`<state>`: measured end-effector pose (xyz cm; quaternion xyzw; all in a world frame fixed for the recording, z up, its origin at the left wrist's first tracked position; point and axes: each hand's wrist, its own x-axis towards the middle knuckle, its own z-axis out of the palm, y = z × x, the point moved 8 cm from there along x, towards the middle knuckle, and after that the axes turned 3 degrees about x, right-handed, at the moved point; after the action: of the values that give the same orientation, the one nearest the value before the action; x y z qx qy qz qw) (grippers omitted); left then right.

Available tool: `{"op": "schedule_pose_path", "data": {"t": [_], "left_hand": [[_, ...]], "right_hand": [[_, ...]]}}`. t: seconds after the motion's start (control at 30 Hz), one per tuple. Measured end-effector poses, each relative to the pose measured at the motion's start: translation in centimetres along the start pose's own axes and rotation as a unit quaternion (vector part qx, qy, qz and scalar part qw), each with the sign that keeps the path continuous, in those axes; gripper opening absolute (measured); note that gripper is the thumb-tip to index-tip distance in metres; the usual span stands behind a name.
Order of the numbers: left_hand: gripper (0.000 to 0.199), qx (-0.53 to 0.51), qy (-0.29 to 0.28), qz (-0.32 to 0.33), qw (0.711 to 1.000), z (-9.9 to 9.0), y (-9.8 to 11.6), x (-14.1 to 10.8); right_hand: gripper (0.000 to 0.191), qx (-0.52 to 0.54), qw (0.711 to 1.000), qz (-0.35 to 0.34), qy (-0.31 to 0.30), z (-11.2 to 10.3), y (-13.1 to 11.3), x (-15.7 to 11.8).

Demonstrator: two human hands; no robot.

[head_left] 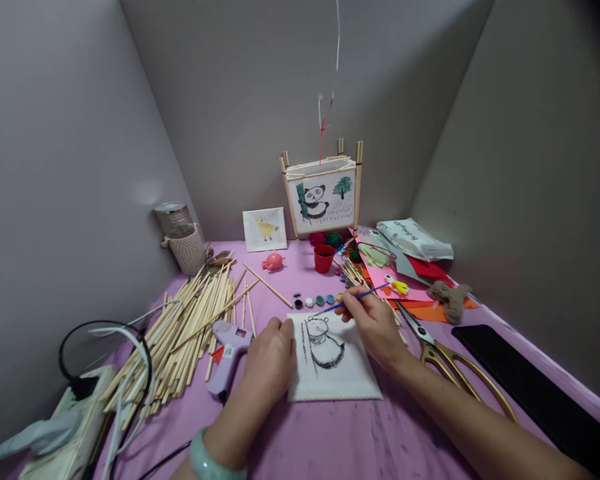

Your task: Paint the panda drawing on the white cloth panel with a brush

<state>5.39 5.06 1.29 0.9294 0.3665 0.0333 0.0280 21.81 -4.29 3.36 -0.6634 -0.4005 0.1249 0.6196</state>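
Note:
A white canvas lies flat on the purple table, bearing a black outline of a panda with upright lines beside it. My right hand pinches a thin blue paintbrush, its tip at the top of the panda's head. Against the canvas's left edge rests my left hand, its fingers curled; whether they grip the edge is not clear. Behind the canvas runs a row of small paint pots. A red cup with dark contents stands farther back, another brush leaning in it.
Wooden sticks and a lilac glue gun lie left, beside cables and a power strip. Gold-handled scissors and a black phone-like slab lie right. A stick-framed panda picture stands behind.

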Motion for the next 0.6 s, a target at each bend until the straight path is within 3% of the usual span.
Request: {"op": "schedule_pose_path", "data": {"t": [0.23,0.6], "left_hand": [[0.019,0.003,-0.002,-0.004,1.0,0.0,0.1,0.0],[0.023,-0.006,0.001,-0.004,1.0,0.0,0.1,0.1]], "right_hand": [[0.031,0.013,0.998,0.059,0.016,-1.2,2.7,-1.8],[0.031,-0.058,0.998,0.024,-0.009,-0.5,1.6,-1.8]]}}
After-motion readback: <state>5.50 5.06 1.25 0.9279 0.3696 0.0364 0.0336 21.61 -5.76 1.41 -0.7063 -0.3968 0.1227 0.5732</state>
